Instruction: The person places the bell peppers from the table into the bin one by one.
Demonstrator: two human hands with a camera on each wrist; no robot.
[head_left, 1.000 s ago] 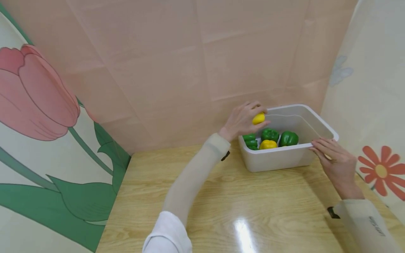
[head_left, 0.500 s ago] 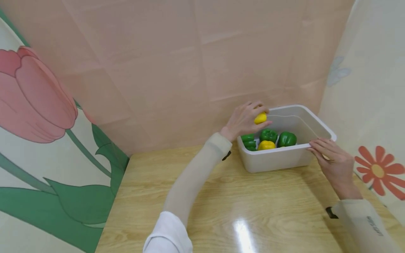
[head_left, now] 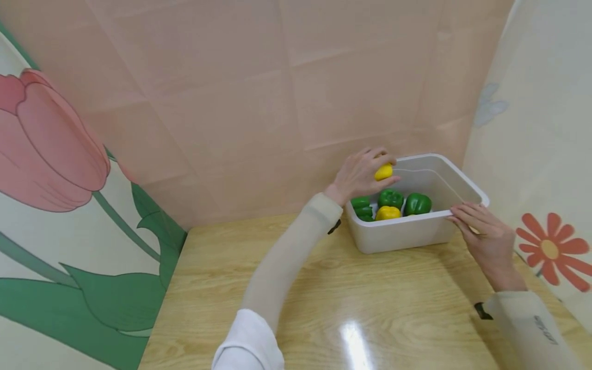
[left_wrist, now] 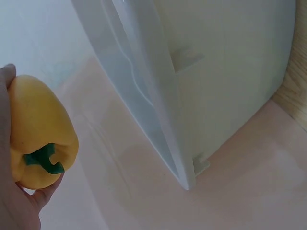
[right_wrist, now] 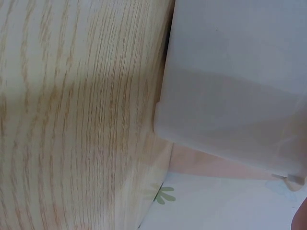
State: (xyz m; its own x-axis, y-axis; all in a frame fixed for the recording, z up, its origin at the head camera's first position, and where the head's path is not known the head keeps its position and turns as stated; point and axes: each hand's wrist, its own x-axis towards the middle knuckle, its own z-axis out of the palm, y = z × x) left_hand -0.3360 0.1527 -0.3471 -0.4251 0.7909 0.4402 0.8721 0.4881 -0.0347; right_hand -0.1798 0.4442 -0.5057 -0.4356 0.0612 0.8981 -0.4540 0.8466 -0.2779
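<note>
My left hand (head_left: 361, 172) grips a yellow bell pepper (left_wrist: 43, 129) with a green stem, above the left end of a white plastic box (head_left: 407, 236). In the left wrist view the pepper is apart from the box rim. At the front right corner, my right hand (head_left: 490, 239) pinches the rim between thumb and fingers. Inside the box lie two green bell peppers (head_left: 418, 204), another yellow pepper (head_left: 388, 213) and some green vegetables (head_left: 363, 205) at the left, whose kind I cannot tell. The front wall partly hides the contents.
The box stands on a wood-grain table (head_left: 314, 298) near its back right corner. Behind it rises a pink backdrop (head_left: 231, 103). A pale wall panel with a red flower (head_left: 550, 249) borders the right, and a tulip panel (head_left: 65, 139) the left.
My left hand, still holding the yellow bell pepper, has shifted slightly right over the box. The right hand stays on the rim. The head view has turned a little.
</note>
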